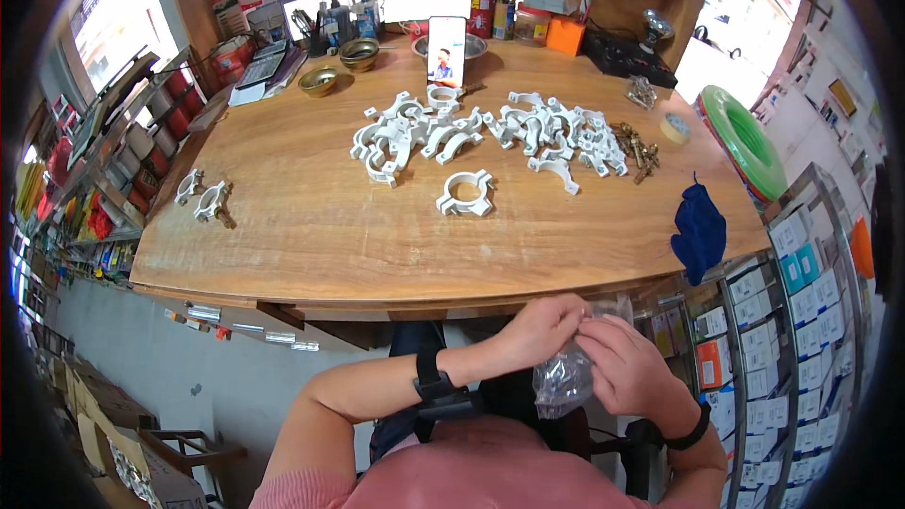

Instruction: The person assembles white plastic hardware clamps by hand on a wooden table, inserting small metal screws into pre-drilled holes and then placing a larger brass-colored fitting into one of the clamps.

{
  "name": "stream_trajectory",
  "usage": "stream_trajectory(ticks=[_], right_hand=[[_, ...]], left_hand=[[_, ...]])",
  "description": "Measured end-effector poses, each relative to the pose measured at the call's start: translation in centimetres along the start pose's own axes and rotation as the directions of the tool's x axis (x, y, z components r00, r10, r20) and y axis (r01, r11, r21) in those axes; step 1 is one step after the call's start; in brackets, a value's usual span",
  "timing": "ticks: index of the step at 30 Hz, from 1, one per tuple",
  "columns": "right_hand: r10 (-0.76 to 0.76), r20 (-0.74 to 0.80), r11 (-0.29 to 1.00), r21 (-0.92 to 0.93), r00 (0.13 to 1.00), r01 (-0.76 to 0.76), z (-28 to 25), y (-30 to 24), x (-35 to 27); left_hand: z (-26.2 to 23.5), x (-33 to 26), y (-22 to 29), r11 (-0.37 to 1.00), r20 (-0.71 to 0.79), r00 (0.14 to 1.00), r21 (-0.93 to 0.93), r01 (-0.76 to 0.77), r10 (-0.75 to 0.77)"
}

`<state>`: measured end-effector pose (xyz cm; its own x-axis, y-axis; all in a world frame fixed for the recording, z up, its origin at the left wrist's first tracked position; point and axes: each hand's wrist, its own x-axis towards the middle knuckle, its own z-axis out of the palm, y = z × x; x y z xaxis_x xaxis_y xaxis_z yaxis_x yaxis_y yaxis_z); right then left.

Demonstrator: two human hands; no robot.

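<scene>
Below the front edge of the wooden table (311, 236), both my hands hold a small clear plastic bag (562, 384) of small metal parts. My left hand (535, 328) pinches the bag's top from the left. My right hand (630, 366) grips it from the right, fingers at the bag's mouth. On the table lie two heaps of white plastic pipe clamps (415, 132) (556, 132). One assembled white clamp (465, 195) lies alone nearer me. A pile of brass screws (636, 146) lies right of the heaps.
Two assembled clamps (205, 196) lie at the table's left edge. A blue cloth (699, 229) hangs off the right corner, beside a green hose coil (745, 141) and a tape roll (673, 127). A phone (446, 49), metal bowls (339, 66) and bottles stand at the back.
</scene>
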<state>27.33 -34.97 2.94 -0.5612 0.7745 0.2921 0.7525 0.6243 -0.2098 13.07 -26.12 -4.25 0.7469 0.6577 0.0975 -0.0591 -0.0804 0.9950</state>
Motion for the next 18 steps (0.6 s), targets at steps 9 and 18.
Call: stream_trajectory(ticks=[9, 18], right_hand=[[-0.006, -0.115, 0.987, -0.159, 0.993, -0.013, 1.2, -0.4, -0.5], [-0.021, -0.046, 0.983, -0.185, 0.999, 0.012, 0.9, -1.0, 0.2]], left_hand=[[0.9, -1.4, -0.6, 0.999, 0.001, 1.0, -0.038, -0.005, 0.005], [0.4, -1.5, -0.2, 0.997, 0.019, 0.999, 0.064, 0.044, -0.045]])
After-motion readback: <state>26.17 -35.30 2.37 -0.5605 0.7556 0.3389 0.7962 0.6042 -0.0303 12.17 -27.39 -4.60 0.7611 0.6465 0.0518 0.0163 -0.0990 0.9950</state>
